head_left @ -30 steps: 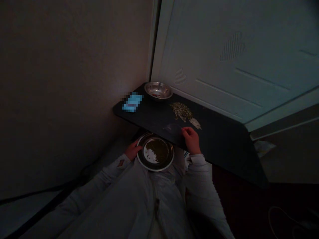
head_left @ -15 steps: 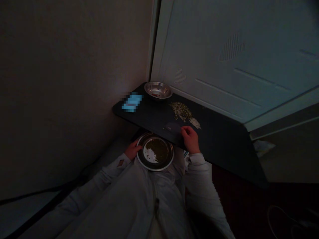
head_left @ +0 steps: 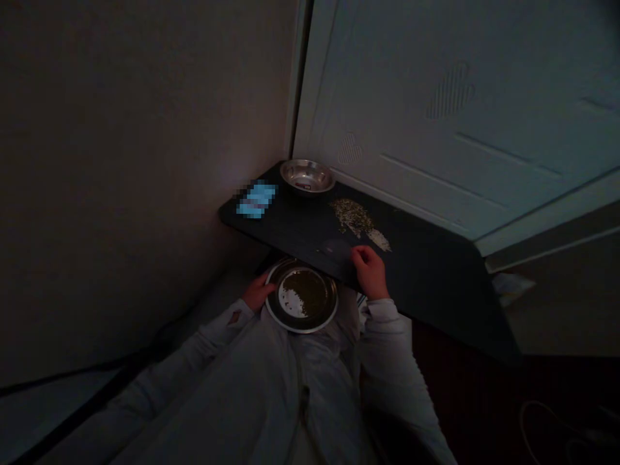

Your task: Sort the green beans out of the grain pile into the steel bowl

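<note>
Dim corner of a room: plain wall (head_left: 145,129) on the left, pale door (head_left: 402,97) with raised heart shapes behind the dark table (head_left: 436,284). Left hand (head_left: 256,294) grips the left rim of a round dish (head_left: 299,323), thumb over the edge, other fingers mostly hidden. Dish sits over the lap, just off the table's near edge, toward its left end. Greenish grains (head_left: 314,292) cover much of its bottom, mainly to the right; bare white patch at lower left. Right hand (head_left: 369,271) is over the table's near edge, fingers curled, thumb and forefinger pinched together at the right end of a thin see-through piece (head_left: 335,248); exact shape too dark to tell. Few loose bits lie at that piece's left end. Past the right hand, toward the table's far edge: pile of mixed green and pale grains (head_left: 352,216), smaller pale pile (head_left: 379,240) touching its near right end. Metal bowl (head_left: 322,177) stands upright at the table's far left corner, reddish mark inside. Bright blue pixelated rectangle (head_left: 258,199) lies near the left corner. Light-coloured sleeves (head_left: 390,339) on both arms. Whitish bag (head_left: 513,287) sits beyond the table's right edge, thin pale cord (head_left: 524,420) at lower right.
</note>
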`<state>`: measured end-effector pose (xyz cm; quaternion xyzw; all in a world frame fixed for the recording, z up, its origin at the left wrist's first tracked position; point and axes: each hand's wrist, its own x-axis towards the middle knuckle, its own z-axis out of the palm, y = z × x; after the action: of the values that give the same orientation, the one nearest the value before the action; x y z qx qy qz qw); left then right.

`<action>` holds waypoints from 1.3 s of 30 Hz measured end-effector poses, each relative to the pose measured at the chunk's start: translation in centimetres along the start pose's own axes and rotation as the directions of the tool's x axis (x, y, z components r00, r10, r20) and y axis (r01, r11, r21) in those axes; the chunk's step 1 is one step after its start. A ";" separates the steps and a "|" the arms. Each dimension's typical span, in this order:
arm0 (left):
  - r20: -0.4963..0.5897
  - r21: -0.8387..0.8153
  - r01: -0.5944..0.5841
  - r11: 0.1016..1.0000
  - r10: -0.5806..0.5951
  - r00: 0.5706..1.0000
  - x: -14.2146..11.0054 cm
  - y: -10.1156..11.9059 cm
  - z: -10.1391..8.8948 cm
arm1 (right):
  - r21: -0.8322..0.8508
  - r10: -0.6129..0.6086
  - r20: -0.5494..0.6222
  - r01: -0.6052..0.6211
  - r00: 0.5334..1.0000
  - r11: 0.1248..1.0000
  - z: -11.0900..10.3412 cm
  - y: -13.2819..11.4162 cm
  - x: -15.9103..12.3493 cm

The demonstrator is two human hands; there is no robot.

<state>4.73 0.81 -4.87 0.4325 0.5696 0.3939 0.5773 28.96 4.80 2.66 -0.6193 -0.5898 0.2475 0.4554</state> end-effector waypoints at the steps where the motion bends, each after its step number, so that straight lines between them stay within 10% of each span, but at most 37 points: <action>1: 0.000 0.008 0.001 1.000 -0.001 1.000 0.0 0.0 0.0 | -0.003 0.001 -0.004 -0.001 1.000 1.000 0.0 -0.1 0.0; 39: -0.016 0.025 -0.012 1.000 0.013 1.000 -0.1 0.2 0.0 | 0.041 0.020 0.089 -0.024 0.996 0.999 0.0 0.5 0.1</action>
<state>4.70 0.78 -4.68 0.4399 0.5764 0.3941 0.5648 29.20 4.93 2.25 -0.6045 -0.5971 0.2921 0.4390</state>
